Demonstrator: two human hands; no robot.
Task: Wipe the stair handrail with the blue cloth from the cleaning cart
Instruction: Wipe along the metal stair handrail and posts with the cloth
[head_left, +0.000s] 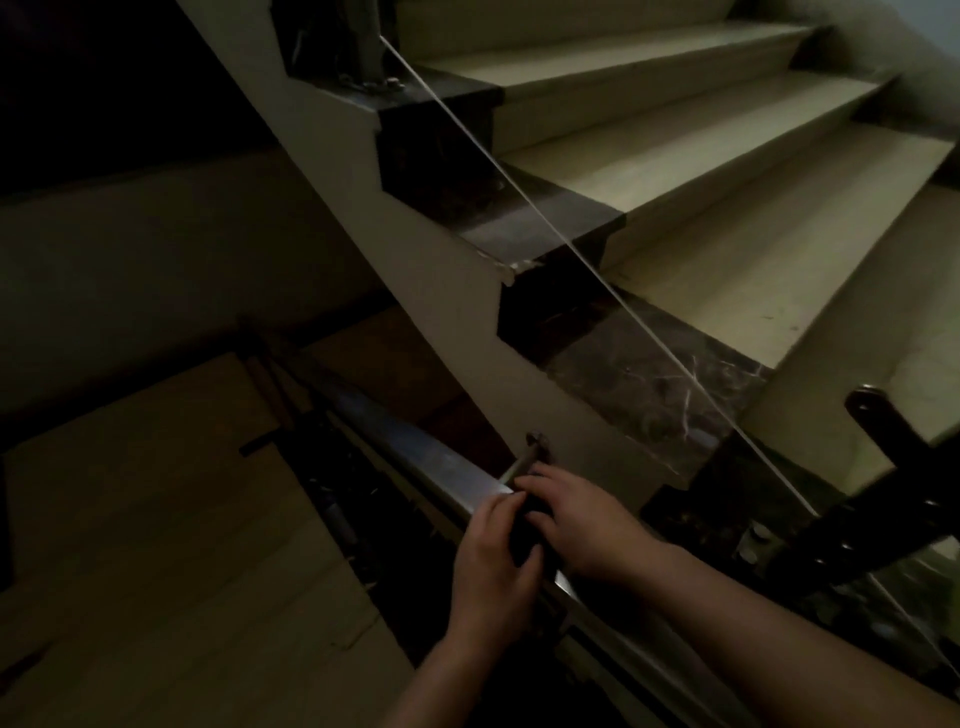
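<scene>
From here the stairwell is very dim; I see both hands set on the handrail, a pale metal rail running from the lower right up toward the middle left of the view; my left hand lies over the near side of the rail with its fingers curled inward, and my right hand rests on the far side, fingers bent and spread a little over the top; between the two hands sits a dark bunched mass that I take for the cloth, pressed onto the rail, though its colour is lost in the gloom; both hands appear closed on it, touching one another at the fingertips; beyond the rail the stairs climb to the upper right, pale treads with dark marble ends; a thin light line crosses them diagonally; a dark bracket stands at the right.
</scene>
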